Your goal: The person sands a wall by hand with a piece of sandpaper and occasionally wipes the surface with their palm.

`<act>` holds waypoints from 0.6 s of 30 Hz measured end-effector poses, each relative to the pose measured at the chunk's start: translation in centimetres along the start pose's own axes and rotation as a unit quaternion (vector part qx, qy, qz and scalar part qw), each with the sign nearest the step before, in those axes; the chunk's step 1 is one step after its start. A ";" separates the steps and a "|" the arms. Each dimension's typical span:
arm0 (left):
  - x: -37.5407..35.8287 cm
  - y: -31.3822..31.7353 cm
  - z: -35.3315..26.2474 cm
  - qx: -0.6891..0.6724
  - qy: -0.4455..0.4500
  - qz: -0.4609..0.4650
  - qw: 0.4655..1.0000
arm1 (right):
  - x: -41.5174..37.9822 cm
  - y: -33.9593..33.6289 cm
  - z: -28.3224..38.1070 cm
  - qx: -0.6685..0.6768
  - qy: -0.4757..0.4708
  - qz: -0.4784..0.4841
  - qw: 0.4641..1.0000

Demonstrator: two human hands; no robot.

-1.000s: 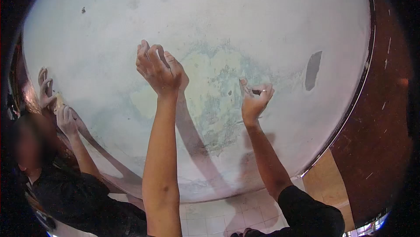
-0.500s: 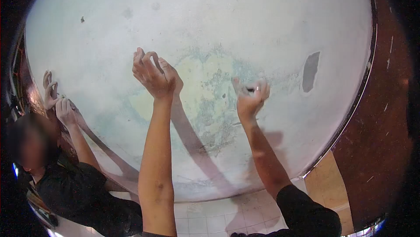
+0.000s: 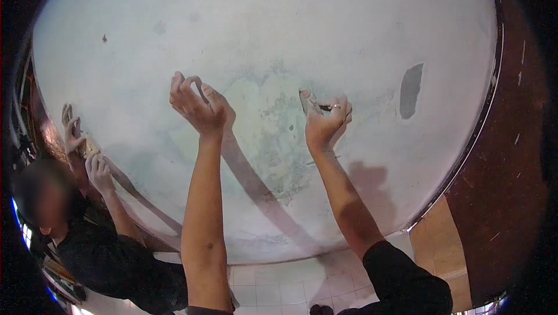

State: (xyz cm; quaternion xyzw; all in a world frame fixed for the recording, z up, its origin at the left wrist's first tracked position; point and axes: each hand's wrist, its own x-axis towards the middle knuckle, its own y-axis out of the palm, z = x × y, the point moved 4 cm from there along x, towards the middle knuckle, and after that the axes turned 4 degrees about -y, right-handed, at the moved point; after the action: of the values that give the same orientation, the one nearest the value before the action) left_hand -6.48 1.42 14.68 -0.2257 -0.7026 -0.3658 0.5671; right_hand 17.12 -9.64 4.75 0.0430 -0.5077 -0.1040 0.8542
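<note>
A large whitish surface [image 3: 261, 36], with worn greenish and yellowish patches in its middle, fills most of the view. My left hand [image 3: 199, 104] rests against it left of the patches, fingers bent and apart, with nothing visible in them. To the right of the patches, my right hand [image 3: 328, 122] is curled against the surface, with a ring on one finger. Something small and dark shows between its thumb and fingers; what it is cannot be made out. Shadows of my arms fall across the surface.
At the left, another person [image 3: 110, 262] in dark clothing has both hands on the surface. A dark grey patch [image 3: 411, 91] marks its right side. Beyond the right edge are a reddish-brown area [image 3: 500, 169] and a tan panel [image 3: 439, 239]. Pale tiles [image 3: 279, 292] lie at the bottom.
My right hand has shifted slightly left and shows more sharply. My left hand has moved slightly left and down. The other person's hands have moved slightly right and down.
</note>
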 end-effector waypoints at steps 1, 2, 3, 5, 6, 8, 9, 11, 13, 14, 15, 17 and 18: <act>-0.1 0.2 0.0 0.001 -0.002 0.000 1.000 | 0.3 0.3 0.2 0.009 -0.005 -0.001 1.000; -0.1 0.1 0.0 0.003 -0.005 -0.001 1.000 | 1.1 -0.7 1.3 0.017 -0.005 0.014 1.000; -0.1 0.1 0.1 0.006 -0.008 -0.001 1.000 | 0.9 -0.9 1.1 0.021 -0.002 0.026 0.999; -0.1 0.1 0.3 0.001 -0.006 0.000 1.000 | 0.1 -1.4 0.2 0.028 0.004 0.055 0.998; -0.1 0.1 0.2 -0.002 -0.005 0.001 1.000 | -0.8 -2.0 -0.2 0.034 -0.003 0.036 0.999; -0.2 0.0 0.2 0.004 -0.004 -0.002 1.000 | -2.1 -3.1 -2.0 0.022 0.005 0.041 0.999; -0.1 0.1 0.1 0.006 -0.002 -0.008 1.000 | -2.0 -3.4 -2.9 0.018 0.008 0.040 0.999; 0.1 0.0 -0.1 0.006 -0.005 -0.008 1.000 | -0.1 -3.1 -4.1 -0.026 -0.002 0.006 1.000; -0.1 -0.1 -0.2 0.011 -0.003 -0.008 1.000 | 3.3 -3.3 -4.0 0.008 0.064 -0.021 0.998; -0.1 0.0 -0.2 0.015 0.001 -0.011 1.000 | 4.8 -4.0 -3.2 0.047 0.103 -0.021 0.993; 0.0 0.1 -0.1 0.018 0.006 -0.014 1.000 | 4.1 -3.5 -3.0 0.060 0.104 -0.006 0.993; -0.2 0.2 0.6 0.020 0.012 -0.002 1.000 | 1.3 -2.8 -3.2 0.079 0.100 0.028 0.991; -0.3 0.3 0.6 0.019 0.012 0.003 1.000 | 0.4 -3.0 -1.8 0.038 -0.009 0.013 0.999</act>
State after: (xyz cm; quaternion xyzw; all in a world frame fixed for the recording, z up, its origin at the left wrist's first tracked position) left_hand -6.57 2.16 14.45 -0.2123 -0.7021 -0.3534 0.5806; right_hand 18.44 -12.65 3.67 0.0682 -0.5195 -0.0741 0.8485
